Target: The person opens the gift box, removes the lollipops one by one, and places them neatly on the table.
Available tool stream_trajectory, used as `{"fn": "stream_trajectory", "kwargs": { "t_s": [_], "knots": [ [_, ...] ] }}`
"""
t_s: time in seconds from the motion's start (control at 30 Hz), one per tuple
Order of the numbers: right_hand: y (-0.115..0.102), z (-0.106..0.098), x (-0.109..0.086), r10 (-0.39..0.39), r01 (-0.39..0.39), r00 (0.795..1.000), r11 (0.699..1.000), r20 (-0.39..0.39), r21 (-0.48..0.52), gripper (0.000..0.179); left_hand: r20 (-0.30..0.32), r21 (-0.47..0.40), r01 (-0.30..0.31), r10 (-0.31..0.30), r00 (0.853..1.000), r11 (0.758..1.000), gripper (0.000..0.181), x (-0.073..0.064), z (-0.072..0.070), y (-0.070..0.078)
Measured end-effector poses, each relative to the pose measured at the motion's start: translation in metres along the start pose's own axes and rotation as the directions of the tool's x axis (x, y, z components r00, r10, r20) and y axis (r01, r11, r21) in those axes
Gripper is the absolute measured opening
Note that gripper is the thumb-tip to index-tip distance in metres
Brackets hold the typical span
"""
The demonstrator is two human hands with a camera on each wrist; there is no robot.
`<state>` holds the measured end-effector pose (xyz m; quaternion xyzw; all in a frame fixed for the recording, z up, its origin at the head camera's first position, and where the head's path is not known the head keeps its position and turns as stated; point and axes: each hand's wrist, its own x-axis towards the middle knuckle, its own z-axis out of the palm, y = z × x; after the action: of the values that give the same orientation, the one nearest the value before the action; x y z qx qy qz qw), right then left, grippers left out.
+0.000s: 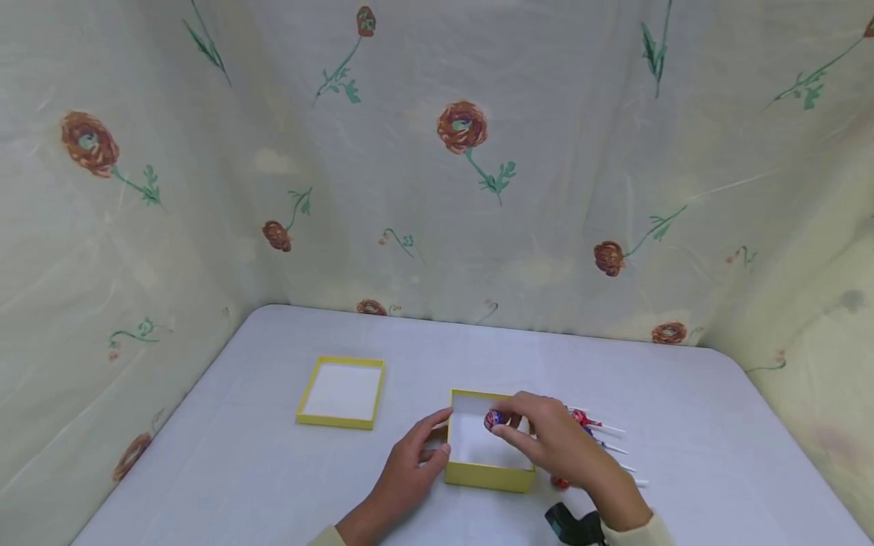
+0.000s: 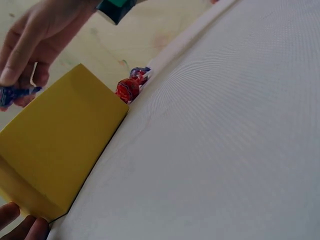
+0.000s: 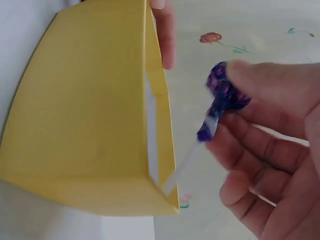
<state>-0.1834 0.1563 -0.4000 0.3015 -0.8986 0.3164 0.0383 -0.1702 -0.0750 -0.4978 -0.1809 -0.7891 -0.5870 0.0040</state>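
Over the open yellow box (image 1: 488, 476), my right hand (image 1: 556, 436) pinches a lollipop (image 1: 493, 420) by its head, between thumb and fingers. Its wrapper is blue and purple, and in the right wrist view the white stick of the lollipop (image 3: 219, 100) points down toward the box rim. My left hand (image 1: 414, 462) rests its fingertips and thumb against the left outer wall of the box; some of its fingers (image 2: 37, 229) show at the box's lower corner in the left wrist view. The white floor of the box shows in the head view.
Several lollipops in red and blue wrappers (image 1: 580, 417) lie right of the box, sticks pointing right, partly hidden by my right arm. A yellow-edged box lid (image 1: 334, 422) lies inside-up at the left. A black device (image 1: 575, 525) sits by my right wrist. Flowered sheeting surrounds the white table (image 1: 225, 470).
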Motion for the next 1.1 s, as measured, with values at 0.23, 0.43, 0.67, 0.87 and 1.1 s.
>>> {"fn": "stream_trajectory", "kwargs": {
  "t_s": [0.23, 0.43, 0.67, 0.87, 1.1],
  "knots": [
    [-0.003, -0.013, -0.008, -0.067, 0.066, 0.996, 0.998, -0.063, -0.006, 0.021, -0.004, -0.003, -0.025, 0.025, 1.000, 1.000, 0.048, 0.000, 0.000, -0.001],
    [0.000, -0.021, -0.021, -0.070, 0.068, 0.996, 0.997, -0.059, -0.031, 0.018, -0.007, 0.003, -0.020, 0.020, 1.000, 1.000, 0.048, 0.001, 0.000, -0.002],
    [0.014, -0.026, -0.041, -0.068, 0.063, 0.994, 0.996, -0.080, -0.063, 0.018, -0.010, 0.003, -0.004, 0.004, 1.000, 1.000, 0.048, 0.000, 0.000, -0.002],
    [0.028, -0.032, -0.060, 0.019, -0.023, 0.999, 0.997, -0.047, -0.080, 0.022, 0.003, -0.010, -0.006, 0.006, 1.000, 1.000, 0.048, 0.000, 0.000, -0.002],
    [0.042, -0.035, -0.077, 0.132, -0.131, 0.991, 0.984, 0.006, -0.125, 0.026, 0.004, -0.011, -0.004, 0.004, 1.000, 1.000, 0.048, 0.000, 0.000, -0.002]
  ]
}}
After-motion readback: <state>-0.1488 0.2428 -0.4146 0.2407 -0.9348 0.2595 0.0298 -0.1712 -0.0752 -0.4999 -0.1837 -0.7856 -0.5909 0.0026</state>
